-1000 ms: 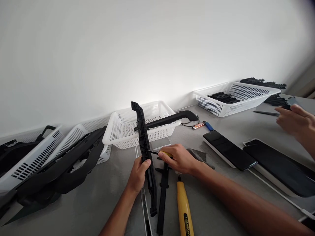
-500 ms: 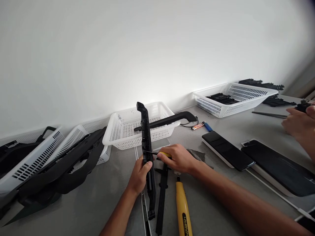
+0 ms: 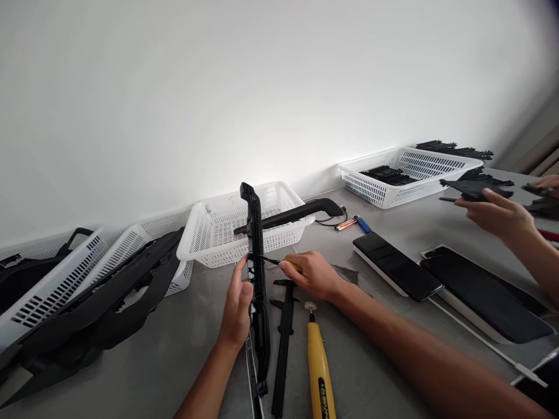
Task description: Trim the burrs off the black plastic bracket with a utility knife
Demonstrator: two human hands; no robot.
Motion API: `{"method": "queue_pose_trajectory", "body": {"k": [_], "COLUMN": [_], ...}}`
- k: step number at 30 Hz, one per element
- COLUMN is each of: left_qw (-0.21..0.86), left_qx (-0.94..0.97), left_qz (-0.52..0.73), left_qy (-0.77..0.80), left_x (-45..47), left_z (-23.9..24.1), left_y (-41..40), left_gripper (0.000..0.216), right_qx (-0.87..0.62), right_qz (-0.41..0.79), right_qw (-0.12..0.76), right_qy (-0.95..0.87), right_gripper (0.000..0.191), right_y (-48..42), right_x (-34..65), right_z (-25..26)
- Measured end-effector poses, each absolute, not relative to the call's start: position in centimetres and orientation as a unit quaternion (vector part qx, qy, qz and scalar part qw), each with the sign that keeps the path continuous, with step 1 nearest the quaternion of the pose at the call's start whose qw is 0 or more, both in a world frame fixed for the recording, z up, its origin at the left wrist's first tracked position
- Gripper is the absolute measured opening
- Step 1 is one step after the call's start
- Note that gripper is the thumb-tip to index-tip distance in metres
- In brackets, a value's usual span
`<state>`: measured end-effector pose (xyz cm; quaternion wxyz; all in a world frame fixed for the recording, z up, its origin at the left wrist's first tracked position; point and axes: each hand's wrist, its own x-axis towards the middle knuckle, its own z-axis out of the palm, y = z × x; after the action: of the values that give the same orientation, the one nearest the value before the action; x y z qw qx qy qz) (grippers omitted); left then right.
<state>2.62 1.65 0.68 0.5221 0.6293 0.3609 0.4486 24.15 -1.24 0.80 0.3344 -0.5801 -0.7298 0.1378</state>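
My left hand (image 3: 237,308) grips a long black plastic strip (image 3: 257,262) near its middle and holds it upright over the grey table (image 3: 174,349). My right hand (image 3: 312,274) is closed on a small yellow-handled tool (image 3: 279,263) whose dark tip touches the strip's right edge. A second black strip (image 3: 283,343) lies flat just right of the held one, and a yellow pen-shaped power tool (image 3: 319,372) lies below my right wrist.
White baskets line the wall: one (image 3: 218,230) behind the strip with a black arm (image 3: 301,212) across it, others at left (image 3: 65,279) with black parts, one at right (image 3: 406,174). Two dark phones (image 3: 397,266) (image 3: 484,294) lie at right. Another person's hand (image 3: 498,212) holds a black part.
My left hand slid down and opened its hold slightly on the strip, which tilted more upright. The view shifted right-to-left a little. The other person's hand moved inward holding a black part.
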Motion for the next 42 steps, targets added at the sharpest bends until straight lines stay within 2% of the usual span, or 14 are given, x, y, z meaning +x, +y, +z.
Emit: {"method": "queue_pose_trajectory", "body": {"k": [4,8,18,23,27,31,42], "left_qw": [0.547,0.537,0.564,0.574,0.587,0.58,0.584], "left_qx": [0.598,0.559,0.586,0.57,0.581,0.603,0.602], "left_qz": [0.439,0.462,0.437,0.438,0.402,0.372,0.397], "left_qy": [0.388,0.43,0.385,0.393,0.395,0.401,0.373], "left_x": [2.7,2.7,3.1,3.1,3.2,3.2,3.3], "left_z": [0.4,0.1,1.8,1.3,0.9,0.6,0.6], "left_y": [2.1,2.5,2.1,2.3,2.4,2.4,2.3], "left_gripper": [0.056,0.044,0.031,0.034,0.044,0.051,0.041], "right_qx": [-0.536,-0.547,-0.546,-0.539,-0.57,-0.589,-0.605], "right_qz": [0.157,0.145,0.138,0.144,0.136,0.128,0.141], "right_qw": [0.318,0.321,0.316,0.322,0.335,0.314,0.325], "right_qy": [-0.766,-0.759,-0.764,-0.765,-0.738,-0.734,-0.713], "right_gripper": [0.048,0.048,0.046,0.047,0.046,0.044,0.048], "right_y": [-1.6,-1.6,-1.7,-1.9,-2.3,-2.4,-2.3], "right_x": [23.5,23.6,23.4,23.0,22.0,21.6,21.7], "right_z": [1.1,1.2,1.2,1.3,1.4,1.4,1.4]}}
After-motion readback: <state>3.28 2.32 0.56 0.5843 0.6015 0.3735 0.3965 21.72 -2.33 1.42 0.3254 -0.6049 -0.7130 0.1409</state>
